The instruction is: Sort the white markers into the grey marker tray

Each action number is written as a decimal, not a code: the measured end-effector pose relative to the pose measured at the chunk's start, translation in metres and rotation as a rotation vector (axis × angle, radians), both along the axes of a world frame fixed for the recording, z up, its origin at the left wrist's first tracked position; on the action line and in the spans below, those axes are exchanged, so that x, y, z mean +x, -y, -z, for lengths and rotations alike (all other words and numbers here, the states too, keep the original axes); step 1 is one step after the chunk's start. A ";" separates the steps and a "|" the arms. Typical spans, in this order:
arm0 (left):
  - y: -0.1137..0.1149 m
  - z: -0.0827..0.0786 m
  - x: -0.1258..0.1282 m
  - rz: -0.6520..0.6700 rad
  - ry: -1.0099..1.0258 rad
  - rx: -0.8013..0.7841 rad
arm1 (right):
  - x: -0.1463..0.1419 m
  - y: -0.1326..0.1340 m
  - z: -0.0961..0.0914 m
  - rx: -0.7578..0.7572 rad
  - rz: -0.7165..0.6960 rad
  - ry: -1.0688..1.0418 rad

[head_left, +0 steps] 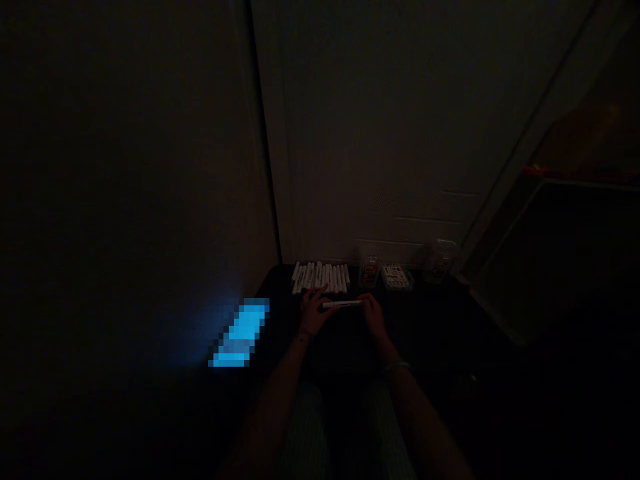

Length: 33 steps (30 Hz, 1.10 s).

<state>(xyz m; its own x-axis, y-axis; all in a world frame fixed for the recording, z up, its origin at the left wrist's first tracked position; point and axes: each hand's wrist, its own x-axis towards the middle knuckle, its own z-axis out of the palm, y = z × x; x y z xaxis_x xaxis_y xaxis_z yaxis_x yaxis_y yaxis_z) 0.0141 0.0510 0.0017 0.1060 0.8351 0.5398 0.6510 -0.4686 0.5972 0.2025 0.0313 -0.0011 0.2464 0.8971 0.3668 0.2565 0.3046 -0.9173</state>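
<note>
A white marker [346, 304] lies level across the gap between my two hands. My left hand [314, 313] is at its left end, thumb along the marker, fingers reaching up near the row. The fingers of my right hand [373, 312] close on the right end. Just beyond my left hand, several white markers [320, 277] lie side by side in a row on the dark table. The darkness blurs the exact finger contact and any print on the marker.
Behind my right hand stand a clear plastic case [369, 272], a tray packed with white pieces [397, 277] and another clear case [442, 259]. A pale wall [370, 133] rises behind the table. A glowing blue screen [243, 333], pixelated, is at the left.
</note>
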 end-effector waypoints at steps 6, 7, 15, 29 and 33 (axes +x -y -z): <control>0.000 0.000 0.000 0.008 0.005 -0.002 | 0.000 0.000 -0.001 0.006 0.002 0.005; 0.000 0.000 0.000 0.007 0.000 -0.001 | 0.000 0.000 0.000 0.010 0.000 0.006; -0.001 0.001 0.000 0.023 0.007 0.014 | 0.000 -0.001 0.001 -0.013 0.011 0.008; -0.003 0.004 0.000 0.040 0.052 0.044 | 0.000 0.001 0.001 -0.019 0.009 0.020; -0.004 0.003 0.001 0.049 0.049 0.046 | 0.000 0.002 -0.002 -0.014 0.005 0.031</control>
